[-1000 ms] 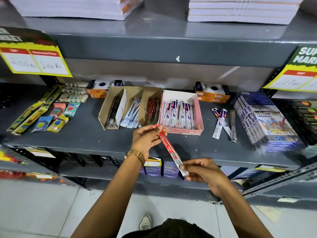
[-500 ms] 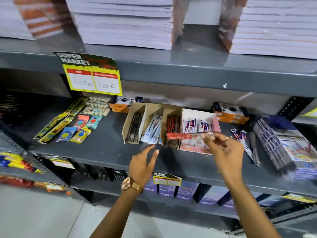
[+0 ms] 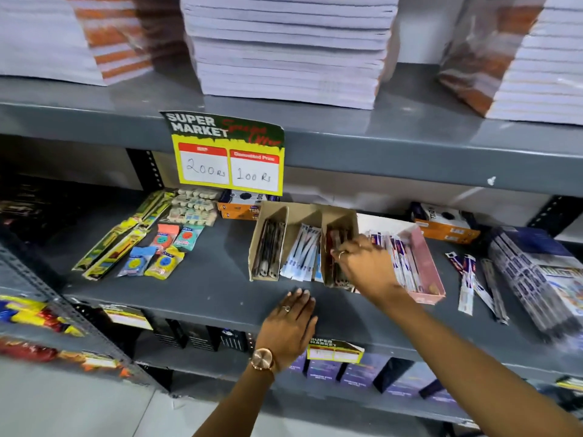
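Observation:
A brown cardboard box point(image 3: 273, 217) with three compartments stands on the grey middle shelf point(image 3: 205, 288). Its right compartment holds red pen packets point(image 3: 332, 238). My right hand point(image 3: 366, 266) reaches into that compartment from the right, and its curled fingertips pinch a red packet down among the others. My left hand point(image 3: 291, 326) lies flat on the shelf's front edge with straight fingers and holds nothing. A watch sits on its wrist.
A pink box point(image 3: 426, 266) of blue-and-white packets touches the brown box on the right. Loose packets point(image 3: 467, 279) and a stack of flat boxes point(image 3: 533, 272) lie further right. Small packets point(image 3: 161, 257) lie left. Paper stacks point(image 3: 284, 52) fill the upper shelf above a price sign point(image 3: 227, 152).
My right hand carried the red packet from in front of me into the brown box's right compartment. My left hand let go of it and came down flat on the shelf edge.

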`<state>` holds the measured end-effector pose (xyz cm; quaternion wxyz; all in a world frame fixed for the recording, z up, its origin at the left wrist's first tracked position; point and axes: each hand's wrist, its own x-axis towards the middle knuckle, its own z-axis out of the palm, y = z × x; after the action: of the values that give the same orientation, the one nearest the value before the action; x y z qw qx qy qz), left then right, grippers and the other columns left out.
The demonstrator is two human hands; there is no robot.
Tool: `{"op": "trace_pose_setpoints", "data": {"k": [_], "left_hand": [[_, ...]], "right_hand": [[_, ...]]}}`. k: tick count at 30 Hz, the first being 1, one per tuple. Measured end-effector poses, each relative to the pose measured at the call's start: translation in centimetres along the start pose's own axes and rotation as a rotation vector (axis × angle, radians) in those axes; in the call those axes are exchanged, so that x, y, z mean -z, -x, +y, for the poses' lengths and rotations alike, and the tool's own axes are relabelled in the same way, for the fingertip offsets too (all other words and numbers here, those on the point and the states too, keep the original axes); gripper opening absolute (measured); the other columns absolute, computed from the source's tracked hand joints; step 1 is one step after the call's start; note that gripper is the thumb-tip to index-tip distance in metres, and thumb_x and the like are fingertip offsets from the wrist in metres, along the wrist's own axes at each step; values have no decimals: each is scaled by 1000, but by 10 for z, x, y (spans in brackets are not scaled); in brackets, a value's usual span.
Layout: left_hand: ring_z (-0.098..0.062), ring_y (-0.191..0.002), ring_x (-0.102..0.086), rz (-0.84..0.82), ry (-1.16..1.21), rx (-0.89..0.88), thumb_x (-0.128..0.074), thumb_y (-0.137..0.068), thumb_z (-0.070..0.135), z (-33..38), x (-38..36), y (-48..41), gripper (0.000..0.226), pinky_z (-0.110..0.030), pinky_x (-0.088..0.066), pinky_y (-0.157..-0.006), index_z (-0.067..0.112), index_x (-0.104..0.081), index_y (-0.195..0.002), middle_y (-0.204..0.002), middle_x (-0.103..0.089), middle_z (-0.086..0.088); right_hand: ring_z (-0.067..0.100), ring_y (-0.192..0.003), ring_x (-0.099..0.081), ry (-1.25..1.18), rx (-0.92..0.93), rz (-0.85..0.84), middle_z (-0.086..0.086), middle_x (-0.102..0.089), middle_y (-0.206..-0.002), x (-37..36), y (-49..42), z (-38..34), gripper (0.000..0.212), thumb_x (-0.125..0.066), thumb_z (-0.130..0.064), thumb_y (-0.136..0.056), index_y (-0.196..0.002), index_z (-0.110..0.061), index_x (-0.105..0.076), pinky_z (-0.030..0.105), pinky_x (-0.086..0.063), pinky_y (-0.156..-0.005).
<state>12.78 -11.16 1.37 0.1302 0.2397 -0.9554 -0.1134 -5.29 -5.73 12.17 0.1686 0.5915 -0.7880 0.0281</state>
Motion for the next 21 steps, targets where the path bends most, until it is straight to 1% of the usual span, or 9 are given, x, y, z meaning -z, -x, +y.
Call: {"op": "trace_pose_setpoints", "data": {"k": [2,4,7,10,13,14,16,19,21], "left_hand": [[-21,-116,-61,2,7,-7,-11,-102,36,0,-2,0,65,-33,-41,-103,10,-68,-116,-121,-67,-7],[-22,-118,-58,42,9,-8,-14,-102,35,-1,-6,-1,61,-32,-33,-108,9,-66,-119,-124,-65,-8],[-23,-122,-56,100,19,-22,-23,-100,34,-6,-12,-1,53,-34,-32,-108,8,-64,-122,-128,-62,-9],[-22,-122,-55,159,19,-46,-30,-99,32,-7,-17,-1,48,-35,-36,-106,8,-64,-122,-128,-62,-9],[-22,-124,-54,170,10,-52,-31,-98,32,-8,-18,-2,47,-35,-37,-106,8,-63,-124,-129,-62,-9],[-22,-124,-54,166,9,-47,-31,-99,32,-8,-17,-2,47,-36,-37,-106,8,-63,-124,-129,-61,-9],[-21,-125,-53,171,3,-34,-30,-99,33,-8,-18,-2,48,-36,-37,-106,9,-63,-124,-130,-61,-8],[-21,-126,-52,157,-31,-24,-28,-99,31,-5,-15,-2,48,-35,-36,-106,9,-62,-125,-130,-61,-8],[-23,-126,-52,152,-65,-15,-33,-97,30,-3,-14,-3,46,-36,-33,-107,8,-62,-125,-130,-61,-9]], "right_hand": [[27,-120,-52,51,60,-116,5,-68,-113,-10,-2,-6,24,-59,-10,-83,-104,-12,-70,38,-49,-86],[28,-133,-38,101,87,-241,5,-65,-123,-18,-3,-10,28,-55,-8,-84,-109,-12,-68,41,-36,-102],[29,-142,-26,143,108,-301,5,-63,-128,-28,-5,-14,29,-54,-15,-87,-114,-13,-65,48,-17,-115],[30,-141,-28,139,144,-314,5,-67,-122,-33,-3,-14,29,-57,-22,-85,-111,-13,-68,52,-12,-116],[32,-131,-46,143,121,-308,4,-77,-96,-35,0,-12,22,-67,-27,-74,-90,-14,-76,58,-23,-112],[33,-129,-48,134,115,-292,4,-78,-91,-36,1,-12,20,-68,-26,-73,-86,-13,-76,60,-25,-111],[34,-132,-43,101,106,-264,5,-77,-96,-37,3,-12,22,-65,-24,-75,-89,-11,-75,60,-23,-112],[32,-139,-33,21,90,-181,5,-72,-114,-31,7,-10,31,-60,-21,-81,-107,-9,-70,57,-19,-114],[32,-140,-32,-66,52,-107,5,-68,-121,-23,13,-6,38,-59,-20,-83,-118,-9,-65,55,-24,-114]]}}
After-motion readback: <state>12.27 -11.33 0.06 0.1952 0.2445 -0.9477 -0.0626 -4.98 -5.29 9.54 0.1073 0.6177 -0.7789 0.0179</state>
